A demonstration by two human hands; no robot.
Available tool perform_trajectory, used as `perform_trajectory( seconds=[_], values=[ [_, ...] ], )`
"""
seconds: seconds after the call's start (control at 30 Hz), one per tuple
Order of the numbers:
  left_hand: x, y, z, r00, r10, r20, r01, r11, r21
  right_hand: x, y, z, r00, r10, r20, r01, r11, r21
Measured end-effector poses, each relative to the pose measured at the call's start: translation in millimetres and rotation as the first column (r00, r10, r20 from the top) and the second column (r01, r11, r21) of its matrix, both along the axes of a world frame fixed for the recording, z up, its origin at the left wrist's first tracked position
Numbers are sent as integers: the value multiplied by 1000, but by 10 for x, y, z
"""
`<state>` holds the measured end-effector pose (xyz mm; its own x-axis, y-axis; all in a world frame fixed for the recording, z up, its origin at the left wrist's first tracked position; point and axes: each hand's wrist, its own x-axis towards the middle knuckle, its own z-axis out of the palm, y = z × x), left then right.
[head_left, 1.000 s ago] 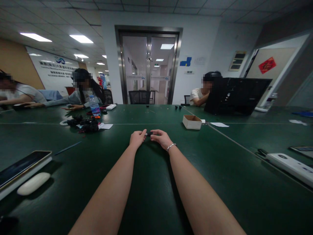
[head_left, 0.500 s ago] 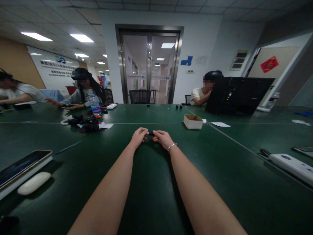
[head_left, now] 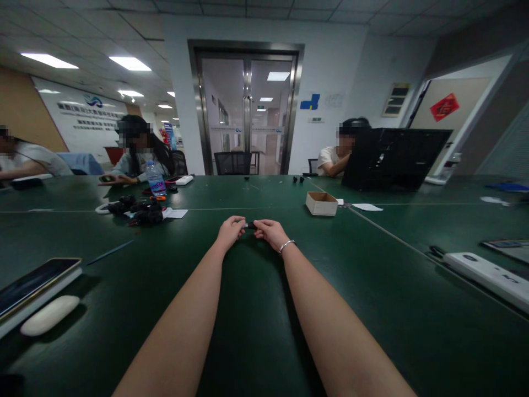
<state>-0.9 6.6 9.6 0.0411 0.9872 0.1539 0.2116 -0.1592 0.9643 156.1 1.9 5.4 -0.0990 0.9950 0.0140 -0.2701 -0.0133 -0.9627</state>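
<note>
Out over the green table, my two hands meet at a small black stick with a silvery end [head_left: 251, 225], which looks like a USB flash drive. The fingertips of my left hand [head_left: 231, 231] are closed at its silvery end on the left. My right hand [head_left: 269, 232], with a silver bracelet at the wrist, pinches the black body from the right. Fingers cover part of the stick, so its full shape is hidden.
A small open cardboard box [head_left: 321, 205] stands beyond my right hand. Left lie black tangled items [head_left: 142, 209], a bottle [head_left: 156, 179], a phone [head_left: 37, 286] and a white oval case [head_left: 50, 315]. A power strip [head_left: 487, 275] is at right. Co-workers sit across the table.
The whole view has shifted slightly, so things appear further left. Both hands stay at the stick, with a little more of its silvery end showing. A co-worker's hands at left have come closer together.
</note>
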Motion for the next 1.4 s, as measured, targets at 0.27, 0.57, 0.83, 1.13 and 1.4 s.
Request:
perform_trajectory(
  seconds=[0.27,0.57,0.83,1.13,1.4],
  values=[
    [-20,13,-42,999,-23,-25,24,998,51,7,-6,4,1000,8,-10,-8,1000,16],
    [-14,4,-38,999,-42,-32,44,998,48,11,-28,18,1000,15,-4,-15,1000,17],
    [-26,-5,-23,997,-66,-46,68,997,47,14,-28,19,1000,12,1,-12,1000,9],
    [-31,-19,-3,997,-68,-38,70,996,47,7,-23,13,1000,12,-8,-12,1000,16],
    [-26,-35,14,996,-75,-44,76,996,34,9,-27,18,999,27,20,-27,999,18]
  ],
)
